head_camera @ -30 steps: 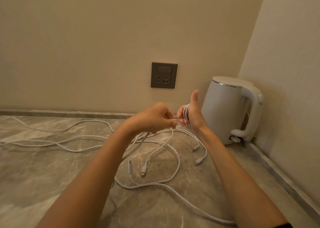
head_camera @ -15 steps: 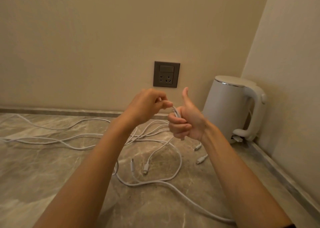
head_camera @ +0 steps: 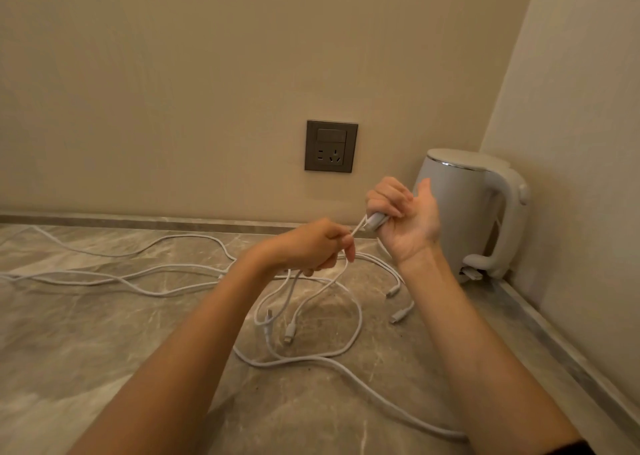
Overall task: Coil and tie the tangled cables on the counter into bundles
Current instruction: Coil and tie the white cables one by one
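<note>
Several white cables (head_camera: 311, 356) lie tangled on the marble counter (head_camera: 86, 350), their loops running left and toward me. My right hand (head_camera: 405, 219) is raised above the counter, palm toward me, fingers curled round a small coil of white cable (head_camera: 375, 221). My left hand (head_camera: 311, 248) is just left of it and lower, pinching the strand that leads into that coil; more strands hang from under this hand to the counter. Loose plug ends (head_camera: 398, 315) lie below my right wrist.
A white electric kettle (head_camera: 464, 212) stands in the right corner, close behind my right hand. A dark wall socket (head_camera: 330, 146) sits above the counter. Walls close off the back and right sides.
My right hand turned palm toward me and moved right and up, toward the kettle. My left hand dropped lower and now pulls the strand taut from the coil.
</note>
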### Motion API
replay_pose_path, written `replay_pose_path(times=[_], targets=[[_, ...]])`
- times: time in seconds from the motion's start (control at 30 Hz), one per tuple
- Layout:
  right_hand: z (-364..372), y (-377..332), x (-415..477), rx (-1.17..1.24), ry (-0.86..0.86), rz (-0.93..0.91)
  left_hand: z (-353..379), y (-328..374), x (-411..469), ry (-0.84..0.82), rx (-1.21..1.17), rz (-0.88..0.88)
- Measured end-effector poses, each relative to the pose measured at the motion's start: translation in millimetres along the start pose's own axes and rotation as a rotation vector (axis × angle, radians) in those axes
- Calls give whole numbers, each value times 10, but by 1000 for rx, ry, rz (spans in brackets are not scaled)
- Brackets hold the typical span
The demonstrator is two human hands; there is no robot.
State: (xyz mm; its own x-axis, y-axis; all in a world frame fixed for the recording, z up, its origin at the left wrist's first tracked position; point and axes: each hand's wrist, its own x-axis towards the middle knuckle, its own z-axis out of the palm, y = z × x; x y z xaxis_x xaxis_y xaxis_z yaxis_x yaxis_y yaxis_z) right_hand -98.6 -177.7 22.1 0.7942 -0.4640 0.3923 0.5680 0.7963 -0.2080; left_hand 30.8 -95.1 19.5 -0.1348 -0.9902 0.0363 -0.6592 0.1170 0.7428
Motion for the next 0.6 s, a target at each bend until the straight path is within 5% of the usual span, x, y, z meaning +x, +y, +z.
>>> replay_pose_path(times=[0.1,0.27,0.4,0.6], targets=[[24,2,-10,-39,160,-204,47,12,-3,-78,-33,-28],[22,54,-4,-284,312,-286,46,1,-13,-135,-60,-82],[14,93,-9,-388,320,-222,-3,-14,-2,-55,-103,-102],[-18,263,33,-507,307,-34,-112,43,-2,186,-178,106]])
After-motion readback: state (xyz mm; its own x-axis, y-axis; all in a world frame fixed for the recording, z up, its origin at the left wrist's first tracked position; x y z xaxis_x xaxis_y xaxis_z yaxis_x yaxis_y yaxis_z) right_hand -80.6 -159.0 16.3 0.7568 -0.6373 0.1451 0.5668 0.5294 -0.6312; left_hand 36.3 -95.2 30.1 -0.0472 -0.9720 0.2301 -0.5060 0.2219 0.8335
